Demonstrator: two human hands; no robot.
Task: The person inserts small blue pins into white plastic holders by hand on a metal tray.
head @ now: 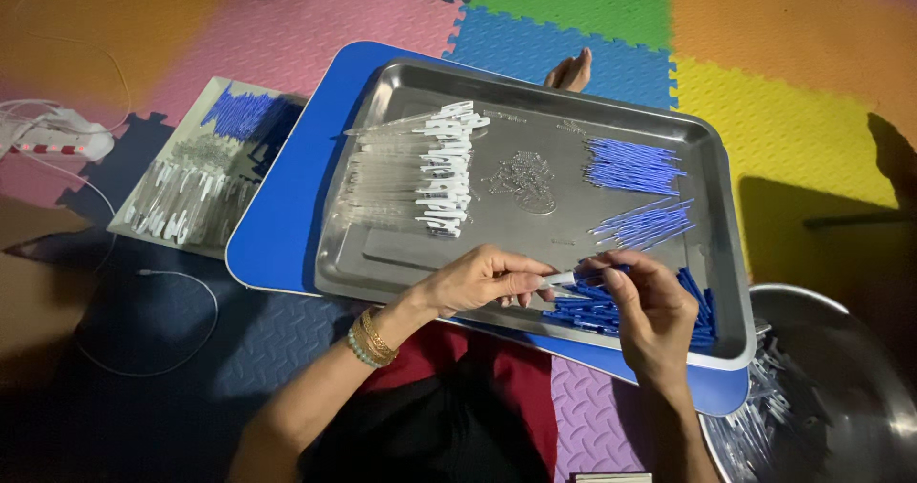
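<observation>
Both your hands meet over the near right corner of the metal tray, working one clear pen barrel.

Your left hand is closed in a pinch on the pen barrel, fingers curled, bangles at the wrist. Your right hand is also curled, fingertips at the barrel's tip and touching a blue piece; whether it grips that piece cannot be told. Beneath it lies the pile of blue caps. Farther up the tray sit two bundles of blue refills, a small heap of springs, and a row of clear barrels with white clips. The tray rests on a blue board; a steel bowl stands at your right.
</observation>
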